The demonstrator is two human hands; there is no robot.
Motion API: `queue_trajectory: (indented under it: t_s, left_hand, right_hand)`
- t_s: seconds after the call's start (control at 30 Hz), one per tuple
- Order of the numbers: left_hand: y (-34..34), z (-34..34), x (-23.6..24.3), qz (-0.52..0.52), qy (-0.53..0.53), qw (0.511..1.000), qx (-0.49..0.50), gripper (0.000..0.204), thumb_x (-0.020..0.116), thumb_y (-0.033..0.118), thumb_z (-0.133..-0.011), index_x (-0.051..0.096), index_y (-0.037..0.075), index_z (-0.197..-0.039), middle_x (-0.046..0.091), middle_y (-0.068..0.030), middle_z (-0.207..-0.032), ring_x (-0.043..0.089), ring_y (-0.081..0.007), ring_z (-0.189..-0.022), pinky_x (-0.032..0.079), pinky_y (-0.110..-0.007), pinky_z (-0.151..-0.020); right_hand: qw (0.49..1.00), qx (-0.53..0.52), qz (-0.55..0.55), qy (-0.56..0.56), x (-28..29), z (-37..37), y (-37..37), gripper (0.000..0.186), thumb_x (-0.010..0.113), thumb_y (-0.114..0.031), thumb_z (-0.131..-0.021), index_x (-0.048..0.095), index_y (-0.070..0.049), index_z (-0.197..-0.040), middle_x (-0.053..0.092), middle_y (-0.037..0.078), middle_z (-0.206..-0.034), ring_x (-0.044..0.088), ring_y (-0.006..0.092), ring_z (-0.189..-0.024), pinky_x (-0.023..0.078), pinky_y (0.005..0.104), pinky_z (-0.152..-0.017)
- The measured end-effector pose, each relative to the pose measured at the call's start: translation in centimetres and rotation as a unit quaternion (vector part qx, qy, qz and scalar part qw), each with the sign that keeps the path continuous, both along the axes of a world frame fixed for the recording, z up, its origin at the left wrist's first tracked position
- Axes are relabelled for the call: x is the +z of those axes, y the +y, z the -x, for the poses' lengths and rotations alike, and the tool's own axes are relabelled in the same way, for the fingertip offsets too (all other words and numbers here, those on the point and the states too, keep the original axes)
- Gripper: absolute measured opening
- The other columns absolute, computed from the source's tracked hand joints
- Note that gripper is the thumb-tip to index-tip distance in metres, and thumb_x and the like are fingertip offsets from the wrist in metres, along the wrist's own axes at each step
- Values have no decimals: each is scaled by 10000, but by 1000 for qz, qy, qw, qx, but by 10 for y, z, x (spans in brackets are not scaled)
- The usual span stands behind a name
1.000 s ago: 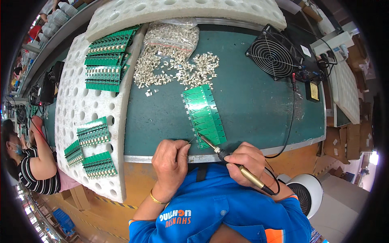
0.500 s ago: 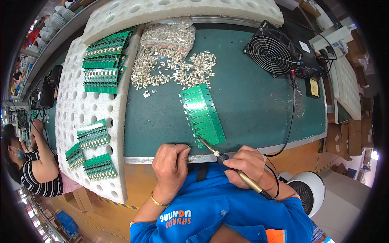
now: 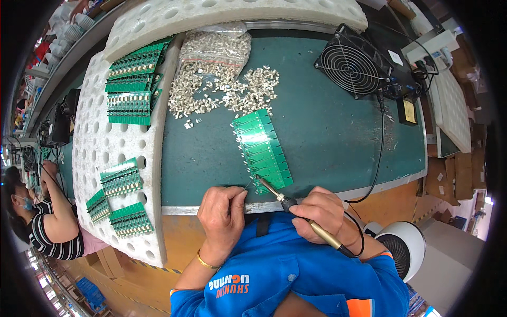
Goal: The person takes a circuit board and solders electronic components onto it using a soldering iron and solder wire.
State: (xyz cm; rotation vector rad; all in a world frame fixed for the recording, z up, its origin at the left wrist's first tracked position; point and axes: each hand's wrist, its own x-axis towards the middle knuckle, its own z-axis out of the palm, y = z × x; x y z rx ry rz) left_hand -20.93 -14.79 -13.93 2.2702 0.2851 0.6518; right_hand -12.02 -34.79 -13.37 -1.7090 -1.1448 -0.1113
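A green circuit board panel lies on the dark green mat, with a row of pins along its left edge. My right hand grips a soldering iron like a pen, its tip at the lower left of the panel. My left hand is at the table's front edge, thumb and fingertips pinched on a thin solder wire that reaches toward the iron's tip. Small white connectors are heaped beyond the panel, partly in a clear plastic bag.
White foam trays at left hold several finished-looking green panels. A black fan stands at the back right, near a yellow sponge in a holder. The iron's cable crosses the mat at right. A co-worker sits far left.
Both hands stay almost in place, with the iron's tip still at the panel's lower left. The whole picture has shifted very slightly.
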Motion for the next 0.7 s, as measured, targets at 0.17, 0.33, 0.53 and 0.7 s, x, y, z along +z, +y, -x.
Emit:
queue_trajectory:
  t_s: [0.17, 0.33, 0.53, 0.7]
  left_hand:
    - [0, -1, -1, 4, -6, 1000, 4, 145, 735, -51, -748, 637, 30, -819, 619, -101, -745, 594, -267, -653, 472, -353, -580]
    - [0, -1, -1, 6, 0, 1000, -2, 140, 738, -42, -752, 636, 30, -815, 616, -101, -744, 591, -269, -653, 470, -356, -579]
    - [0, 2, -2, 6, 0, 1000, -6, 138, 740, -41, -756, 639, 28, -820, 617, -101, -747, 592, -268, -654, 470, -352, -578]
    - [1, 3, -3, 7, -2, 1000, -9, 126, 736, -39, -771, 638, 19, -827, 619, -104, -755, 598, -247, -656, 472, -331, -581]
  right_hand:
    - [1000, -2, -9, 0, 1, -2, 2, 200, 738, -66, -775, 653, -6, -946, 585, 91, -690, 541, 219, -527, 439, 327, -493]
    - [1000, 2, -2, -1, 3, -1, 1, 202, 739, -69, -776, 653, -3, -947, 587, 89, -691, 542, 219, -527, 445, 327, -496]
    - [1000, 4, 3, 5, 2, 3, -2, 222, 751, -88, -784, 649, 3, -958, 595, 95, -696, 562, 225, -539, 453, 328, -500]
    - [1000, 10, 11, 2, 2, 3, -2, 244, 754, -117, -804, 640, 9, -979, 600, 100, -698, 572, 232, -544, 455, 330, -499]
